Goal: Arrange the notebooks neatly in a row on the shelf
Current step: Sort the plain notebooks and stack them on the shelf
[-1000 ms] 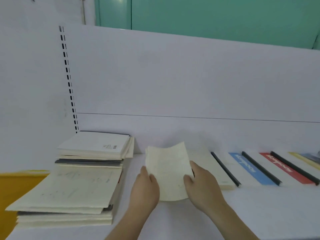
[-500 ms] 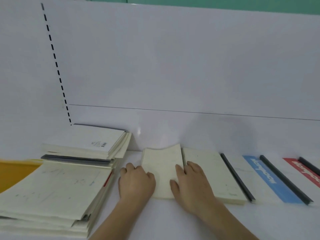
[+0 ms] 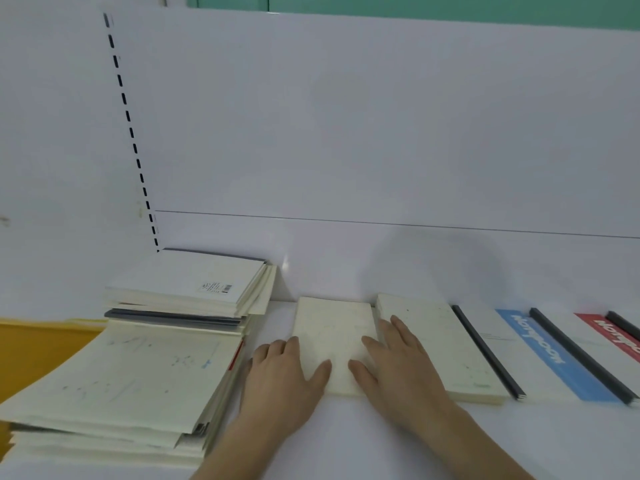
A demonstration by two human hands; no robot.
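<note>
Flattened since a second ago, the cream notebook (image 3: 334, 341) lies flat on the white shelf (image 3: 346, 438).
Left hand (image 3: 282, 375) and right hand (image 3: 398, 368) press it with straight fingers; four more notebooks run rightward, two stacks (image 3: 138, 375) sit left.

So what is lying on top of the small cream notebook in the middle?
Both hands rest flat on the small cream notebook: the left hand at its left edge, the right hand at its right. The cover beneath them is hidden.
</note>
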